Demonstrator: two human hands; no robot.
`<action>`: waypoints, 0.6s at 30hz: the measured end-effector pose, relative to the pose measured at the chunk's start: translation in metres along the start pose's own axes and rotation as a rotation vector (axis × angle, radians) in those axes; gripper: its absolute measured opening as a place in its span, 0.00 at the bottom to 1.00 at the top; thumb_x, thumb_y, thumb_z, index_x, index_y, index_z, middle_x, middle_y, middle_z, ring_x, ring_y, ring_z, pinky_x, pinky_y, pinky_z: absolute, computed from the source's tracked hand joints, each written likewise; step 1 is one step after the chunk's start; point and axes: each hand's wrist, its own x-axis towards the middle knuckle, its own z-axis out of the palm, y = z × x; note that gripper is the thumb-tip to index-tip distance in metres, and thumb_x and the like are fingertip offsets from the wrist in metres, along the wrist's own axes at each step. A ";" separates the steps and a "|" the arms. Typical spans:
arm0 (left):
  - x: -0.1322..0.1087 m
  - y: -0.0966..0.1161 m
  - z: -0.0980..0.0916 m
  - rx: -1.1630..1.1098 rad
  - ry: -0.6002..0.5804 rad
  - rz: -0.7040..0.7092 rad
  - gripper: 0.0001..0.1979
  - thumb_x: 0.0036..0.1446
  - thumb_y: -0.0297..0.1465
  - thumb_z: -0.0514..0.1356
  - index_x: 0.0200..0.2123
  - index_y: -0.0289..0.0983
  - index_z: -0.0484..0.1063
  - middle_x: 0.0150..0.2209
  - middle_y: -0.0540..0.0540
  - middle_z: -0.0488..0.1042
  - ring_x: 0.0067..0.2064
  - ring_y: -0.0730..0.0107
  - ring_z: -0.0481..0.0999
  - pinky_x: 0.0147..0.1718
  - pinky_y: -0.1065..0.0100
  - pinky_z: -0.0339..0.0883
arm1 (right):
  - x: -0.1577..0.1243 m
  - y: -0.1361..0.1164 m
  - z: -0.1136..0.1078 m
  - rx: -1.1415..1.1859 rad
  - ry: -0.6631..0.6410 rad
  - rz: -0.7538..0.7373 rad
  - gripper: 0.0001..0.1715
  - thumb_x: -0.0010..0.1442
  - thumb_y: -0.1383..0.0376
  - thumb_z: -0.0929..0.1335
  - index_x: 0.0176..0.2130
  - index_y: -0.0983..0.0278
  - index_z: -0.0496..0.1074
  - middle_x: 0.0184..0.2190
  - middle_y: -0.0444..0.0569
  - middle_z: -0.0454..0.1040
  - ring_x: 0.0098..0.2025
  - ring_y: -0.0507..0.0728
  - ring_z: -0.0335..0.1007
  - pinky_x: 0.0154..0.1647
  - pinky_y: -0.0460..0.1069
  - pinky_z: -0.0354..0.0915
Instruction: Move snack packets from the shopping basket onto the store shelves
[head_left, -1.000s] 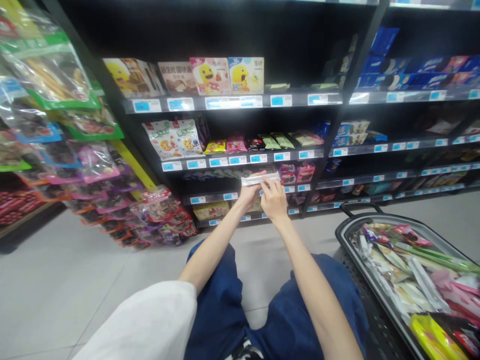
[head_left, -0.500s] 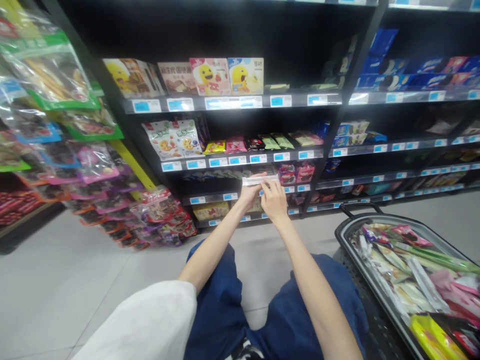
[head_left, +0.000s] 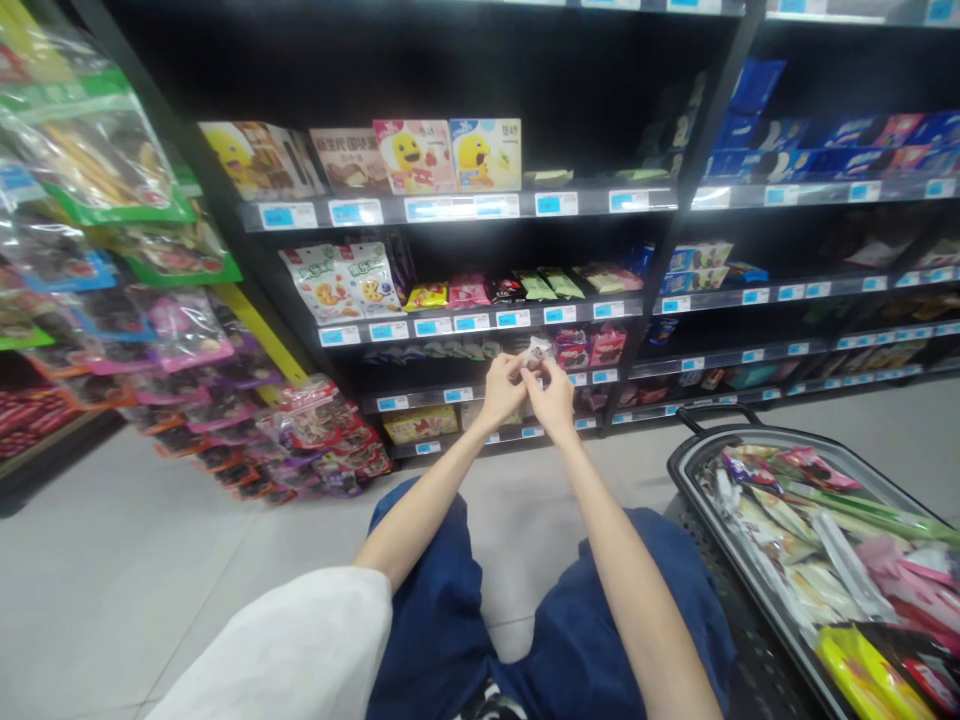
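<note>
Between both hands, in front of the lower shelves, is a small snack packet (head_left: 538, 350) with a pale, shiny wrapper; its print is too blurred to read. My left hand (head_left: 502, 387) pinches its left side with curled fingers. On the other side my right hand (head_left: 553, 395) grips it, thumb in front. The fingertips of the two hands nearly meet and cover much of the packet. Just behind them stand pink snack packs (head_left: 607, 346) on the shelf.
A black basket (head_left: 679, 465) full of wrapped snacks stands on the floor to my right. Bagged snacks (head_left: 187, 325) hang at the left beside the rack. Boxes with yellow cartoon faces (head_left: 485, 155) sit on an upper shelf (head_left: 517, 207). My knees are bent below my arms.
The packet, earlier a flat pale strip held crosswise, now shows as a smaller bunched shape angled upward. Both hands have turned, and the left fingers have closed in on it.
</note>
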 end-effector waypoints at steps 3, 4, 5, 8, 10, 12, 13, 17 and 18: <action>-0.002 0.007 0.002 0.023 -0.053 0.037 0.20 0.56 0.30 0.63 0.53 0.42 0.78 0.35 0.47 0.70 0.36 0.67 0.69 0.39 0.67 0.66 | 0.005 0.007 0.001 0.223 0.063 0.152 0.19 0.58 0.54 0.70 0.41 0.67 0.76 0.37 0.55 0.81 0.38 0.59 0.77 0.46 0.53 0.71; -0.003 0.009 0.003 0.014 -0.067 0.031 0.21 0.56 0.30 0.63 0.54 0.41 0.78 0.35 0.47 0.70 0.35 0.68 0.69 0.37 0.68 0.65 | 0.006 0.010 0.001 0.287 0.086 0.191 0.20 0.56 0.53 0.71 0.40 0.68 0.76 0.36 0.55 0.81 0.38 0.59 0.78 0.45 0.53 0.71; -0.003 0.010 0.004 0.002 -0.082 0.022 0.21 0.56 0.30 0.63 0.54 0.41 0.78 0.35 0.47 0.70 0.34 0.69 0.69 0.36 0.68 0.65 | 0.007 0.012 0.002 0.340 0.106 0.218 0.21 0.55 0.53 0.72 0.40 0.68 0.76 0.36 0.55 0.81 0.38 0.59 0.78 0.45 0.53 0.72; -0.003 0.010 0.005 -0.020 -0.110 0.004 0.20 0.56 0.30 0.64 0.53 0.39 0.79 0.36 0.47 0.73 0.34 0.69 0.69 0.35 0.68 0.64 | 0.009 0.016 0.003 0.428 0.141 0.255 0.23 0.52 0.53 0.73 0.40 0.69 0.76 0.36 0.56 0.81 0.38 0.59 0.78 0.45 0.54 0.73; -0.003 0.009 0.005 -0.027 -0.114 0.001 0.20 0.55 0.30 0.64 0.52 0.39 0.79 0.36 0.47 0.74 0.34 0.69 0.70 0.36 0.68 0.64 | 0.009 0.016 0.004 0.446 0.149 0.262 0.23 0.51 0.53 0.74 0.40 0.68 0.76 0.36 0.56 0.81 0.38 0.59 0.78 0.45 0.54 0.73; -0.002 0.008 0.005 -0.037 -0.110 -0.005 0.19 0.55 0.30 0.64 0.52 0.40 0.79 0.37 0.46 0.75 0.35 0.68 0.70 0.36 0.68 0.64 | 0.009 0.015 0.005 0.473 0.162 0.280 0.23 0.49 0.53 0.75 0.39 0.68 0.76 0.35 0.55 0.81 0.38 0.58 0.78 0.44 0.53 0.73; -0.002 0.008 0.004 -0.046 -0.111 -0.009 0.19 0.55 0.30 0.64 0.52 0.40 0.79 0.38 0.46 0.76 0.35 0.68 0.71 0.37 0.67 0.65 | 0.009 0.015 0.006 0.496 0.171 0.299 0.24 0.49 0.53 0.75 0.38 0.68 0.75 0.35 0.55 0.81 0.37 0.58 0.78 0.43 0.53 0.73; -0.004 0.008 0.004 -0.056 -0.127 0.040 0.18 0.54 0.31 0.66 0.50 0.40 0.79 0.44 0.43 0.77 0.42 0.62 0.74 0.42 0.64 0.67 | 0.011 0.021 0.008 0.537 0.222 0.414 0.25 0.49 0.51 0.74 0.38 0.67 0.72 0.35 0.55 0.80 0.36 0.58 0.77 0.38 0.52 0.73; -0.005 0.007 0.004 -0.036 -0.137 0.069 0.18 0.55 0.31 0.66 0.50 0.40 0.79 0.44 0.42 0.77 0.43 0.61 0.75 0.44 0.63 0.67 | 0.011 0.022 0.007 0.485 0.227 0.423 0.25 0.50 0.50 0.73 0.38 0.67 0.71 0.35 0.54 0.80 0.36 0.58 0.77 0.38 0.52 0.73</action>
